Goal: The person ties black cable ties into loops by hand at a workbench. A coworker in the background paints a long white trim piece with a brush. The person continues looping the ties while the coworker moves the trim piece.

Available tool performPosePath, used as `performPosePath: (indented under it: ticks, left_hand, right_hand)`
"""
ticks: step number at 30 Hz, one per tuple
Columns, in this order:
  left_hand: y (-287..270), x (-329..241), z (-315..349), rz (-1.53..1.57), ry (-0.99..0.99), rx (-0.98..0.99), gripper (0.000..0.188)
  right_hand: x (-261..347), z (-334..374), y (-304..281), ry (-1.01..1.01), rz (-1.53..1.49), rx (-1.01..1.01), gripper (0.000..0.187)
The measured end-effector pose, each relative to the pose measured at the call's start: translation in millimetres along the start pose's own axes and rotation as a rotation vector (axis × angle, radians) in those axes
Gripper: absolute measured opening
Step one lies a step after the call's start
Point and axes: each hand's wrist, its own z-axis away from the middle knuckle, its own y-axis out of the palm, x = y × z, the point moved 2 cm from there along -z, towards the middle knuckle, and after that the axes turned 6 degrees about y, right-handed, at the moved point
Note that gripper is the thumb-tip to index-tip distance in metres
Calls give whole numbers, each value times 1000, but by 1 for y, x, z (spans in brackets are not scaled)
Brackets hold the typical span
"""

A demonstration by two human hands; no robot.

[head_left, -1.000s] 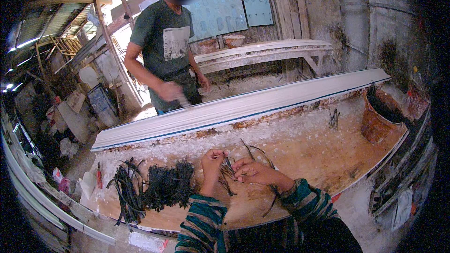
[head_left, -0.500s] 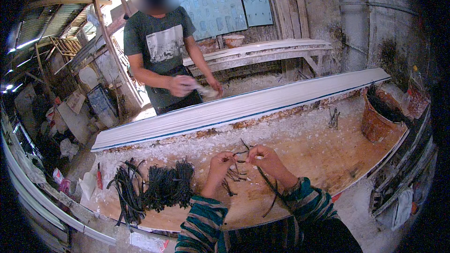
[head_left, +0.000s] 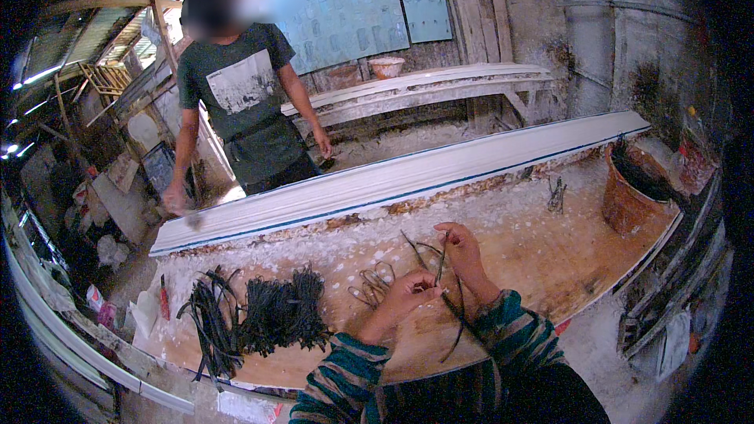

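Observation:
A thin black strip (head_left: 442, 261), like rubber, runs upright between my two hands. My right hand (head_left: 465, 259) pinches its upper end, fingertips together. Lower and to the left, the fingers of my left hand (head_left: 410, 294) close on the strip's lower part. More dark strips (head_left: 455, 328) cross beneath my hands and trail toward the table's near edge. Beside my left hand lie several loose strip loops (head_left: 371, 286). Farther left sit a dense bundle of short black looped strips (head_left: 284, 310) and a pile of longer black strips (head_left: 212, 323).
A long white plaster-like moulding (head_left: 400, 177) with blue edges spans the far side of the wooden table (head_left: 542, 267). An orange bucket (head_left: 626, 202) with dark strips stands at right; a red-handled tool (head_left: 165, 298) lies at left. Across stands a co-worker (head_left: 239, 102).
My right hand has risen and my left has dropped lower, so the strip between them now stands upright. The co-worker has shifted left, one hand now low over the moulding's left end.

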Motion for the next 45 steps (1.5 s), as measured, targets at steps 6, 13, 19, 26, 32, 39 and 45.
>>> performPosePath:
  ticks: [6,13,19,26,32,39,45]
  left_hand:
    - [9,3,4,119,-82,93,14]
    - [-5,-5,1,-119,-42,-88,12]
    - [-48,13,0,-409,51,-614,13]
    - [-84,21,3,-373,121,-944,13]
    - [-83,30,5,-452,6,-926,12]
    - [-75,16,5,-502,18,-903,11]
    - [-74,24,3,-515,85,-843,6]
  right_hand:
    - [-18,1,5,90,26,114,14]
    - [-13,2,3,154,3,12,12]
    - [-4,-1,0,69,51,-66,11]
    - [4,33,29,-297,166,569,19]
    - [33,60,48,-206,97,861,22]
    - [37,47,41,-326,53,796,18]
    - [40,47,37,-302,165,731,16]
